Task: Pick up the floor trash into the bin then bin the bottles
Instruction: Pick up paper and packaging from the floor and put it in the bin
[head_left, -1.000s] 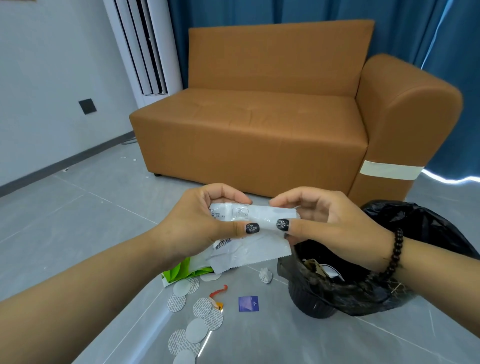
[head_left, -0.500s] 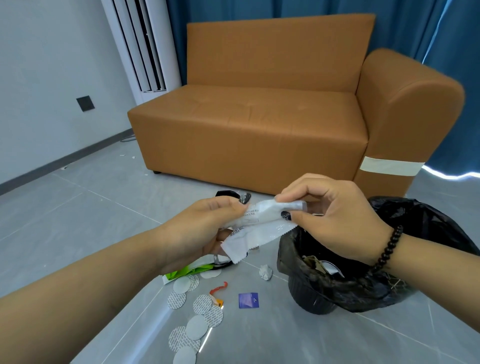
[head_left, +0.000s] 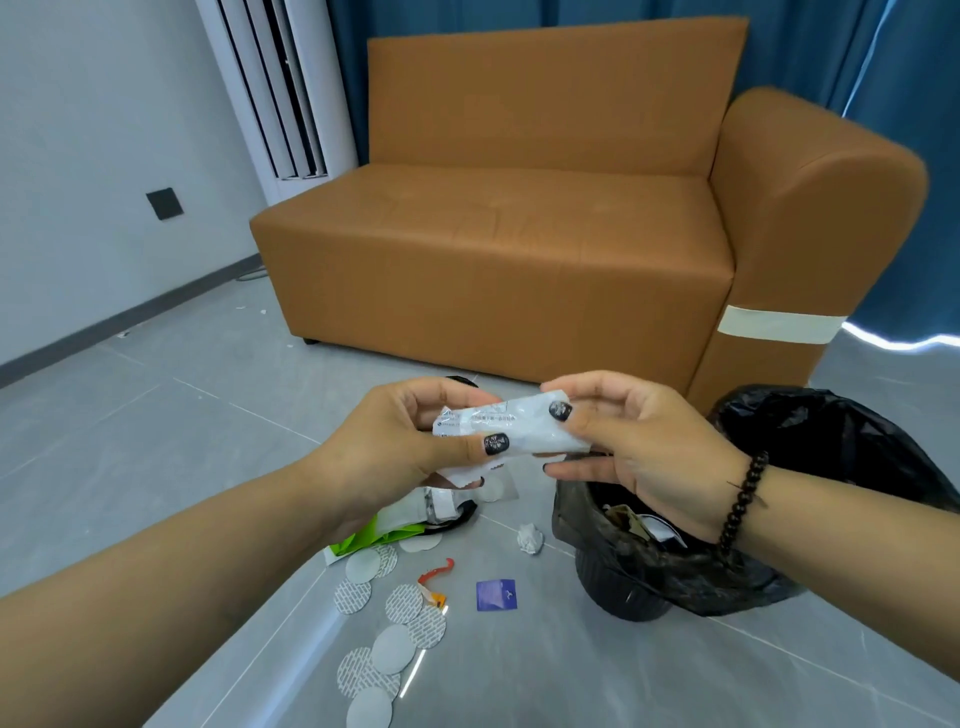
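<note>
Between both hands (head_left: 519, 441), white wrapper (head_left: 511, 426); pinched.

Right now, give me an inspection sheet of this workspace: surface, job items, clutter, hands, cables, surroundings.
Surface: grey tile floor, littered.
Job's things: white wrapper held above the floor; black-lined bin at right, trash inside; bottles: nothing seen.
Clutter: round foil seals, green packet, crumpled paper ball, red strip, purple square.
Hands: left hand and right hand both pinch the wrapper.
Cables: one by the wall near the sofa.
Surroundings: blue curtain, white standing unit.
</note>
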